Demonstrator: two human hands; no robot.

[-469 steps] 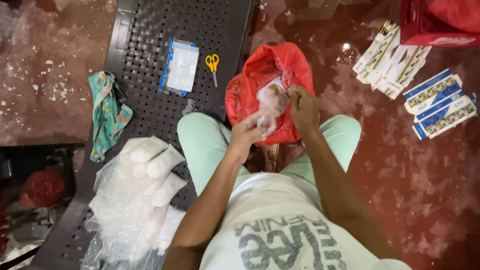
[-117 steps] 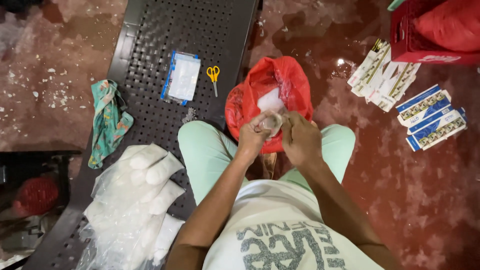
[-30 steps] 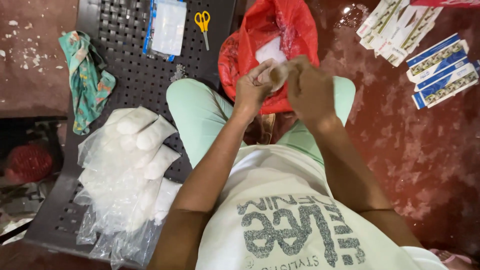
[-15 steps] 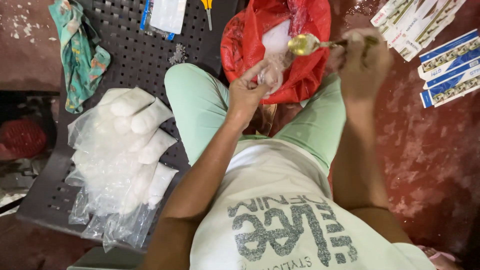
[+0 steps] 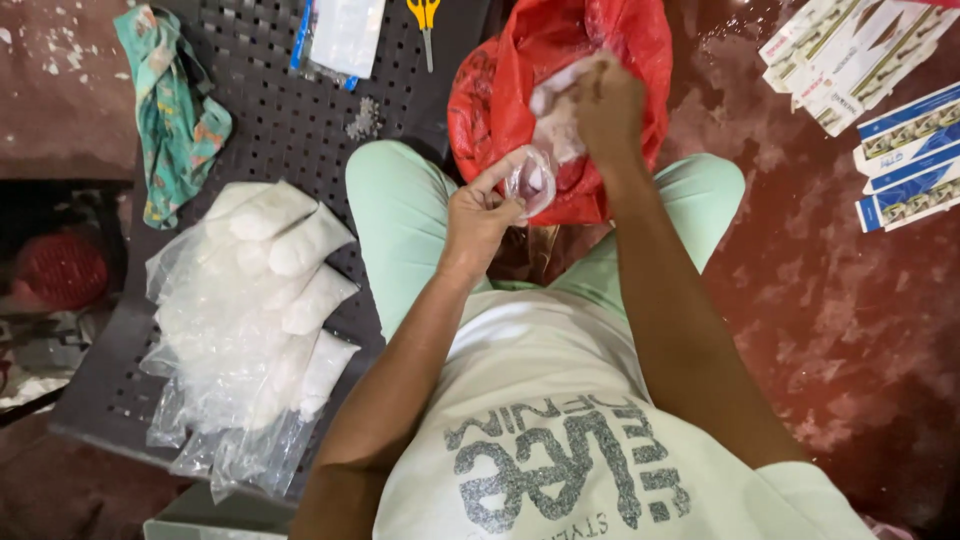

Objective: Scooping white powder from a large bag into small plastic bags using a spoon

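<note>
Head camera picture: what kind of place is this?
Probably a home packing spot on the floor: a dark perforated bench holds filled clear packets, beside a red bag and stacked cartons.

A small clear plastic pouch (image 5: 530, 180) is pinched open by the left hand (image 5: 480, 215) over the lap. The right hand (image 5: 605, 100), at one o'clock from it, is sunk into a red plastic bag (image 5: 560, 60). Filled clear packets (image 5: 260, 300) are piled at nine o'clock on a dark perforated bench (image 5: 270, 110).
</note>
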